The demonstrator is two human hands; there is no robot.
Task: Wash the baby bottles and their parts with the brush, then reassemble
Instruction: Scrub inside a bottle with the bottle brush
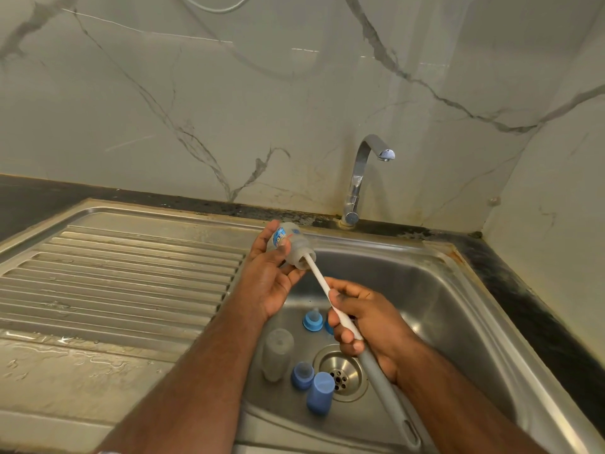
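In the sink basin (442, 290), relative to the drain (340, 371): two caps (319, 391) just left, second bottle (278, 353) farther left, nipple ring (312, 319) behind; tap (360, 178) behind the basin.

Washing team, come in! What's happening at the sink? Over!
Left hand holds bottle. Right hand grips brush, head inside. Nothing blocking.

Both bare forearms reach in from the near edge over the sink (435, 309). The left hand (273, 273) is raised, fingers curled round a baby bottle (291, 245). The right hand (363, 319), lower, grips the brush handle (330, 296), thumb on top.
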